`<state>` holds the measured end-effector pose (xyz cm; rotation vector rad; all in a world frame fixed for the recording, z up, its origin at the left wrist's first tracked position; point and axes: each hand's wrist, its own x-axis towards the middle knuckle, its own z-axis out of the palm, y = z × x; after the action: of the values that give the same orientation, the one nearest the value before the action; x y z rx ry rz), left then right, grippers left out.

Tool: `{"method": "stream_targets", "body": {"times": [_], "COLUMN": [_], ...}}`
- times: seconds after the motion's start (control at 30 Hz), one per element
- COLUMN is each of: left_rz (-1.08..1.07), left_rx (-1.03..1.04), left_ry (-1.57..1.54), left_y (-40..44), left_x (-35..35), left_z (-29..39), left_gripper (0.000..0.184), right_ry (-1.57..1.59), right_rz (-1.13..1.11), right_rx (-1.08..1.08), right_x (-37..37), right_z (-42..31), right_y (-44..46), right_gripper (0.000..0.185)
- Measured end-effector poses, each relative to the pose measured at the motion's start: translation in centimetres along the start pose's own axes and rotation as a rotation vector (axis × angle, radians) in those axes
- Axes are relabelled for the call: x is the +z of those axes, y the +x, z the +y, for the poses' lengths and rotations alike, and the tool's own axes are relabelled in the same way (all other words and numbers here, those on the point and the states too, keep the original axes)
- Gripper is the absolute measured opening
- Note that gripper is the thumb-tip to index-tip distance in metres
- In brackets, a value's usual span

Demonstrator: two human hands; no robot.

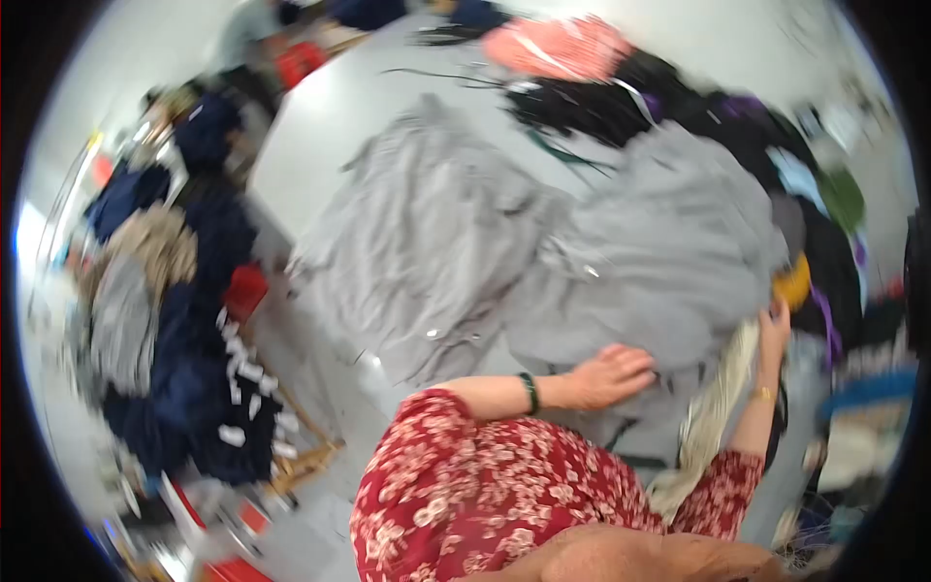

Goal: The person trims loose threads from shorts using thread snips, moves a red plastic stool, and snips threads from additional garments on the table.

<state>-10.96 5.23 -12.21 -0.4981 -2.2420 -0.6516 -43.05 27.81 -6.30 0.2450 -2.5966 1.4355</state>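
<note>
My left hand (611,376) is resting loosely, fingers unclenched, at the gray cloth's (669,252) near edge on the table (315,121), perhaps steadying it. My right hand (774,332) is reaching beside the cream cloth (722,398); blur is hiding whether it's gripping.

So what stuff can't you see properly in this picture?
All in the head view:
Table under the grey cloth: hidden by that cloth.
Right hand: blurred, so what its fingers hold is unclear.
Other person: cut off by the top edge.
White bits on the left: too blurred to read.
</note>
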Motion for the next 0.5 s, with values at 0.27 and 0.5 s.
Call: {"method": "stream_targets", "body": {"times": [0.27, 0.5], "left_rz": [0.116, 0.191], "left_rx": [-0.208, -0.317], "left_ry": [0.051, -0.249], "left_y": [2.0, 4.1], "left_x": [-2.3, -7.7], "left_z": [-3.8, -2.9], "left_gripper": [0.022, 0.025], "right_ry": [0.315, 1.073], "right_rz": [-0.063, -0.154], "right_rx": [0.334, 0.104], "right_x": [4.1, -5.4], "right_z": [5.7, -1.2], "right_y": [0.8, 2.4], "right_gripper": [0.010, 0.012]}}
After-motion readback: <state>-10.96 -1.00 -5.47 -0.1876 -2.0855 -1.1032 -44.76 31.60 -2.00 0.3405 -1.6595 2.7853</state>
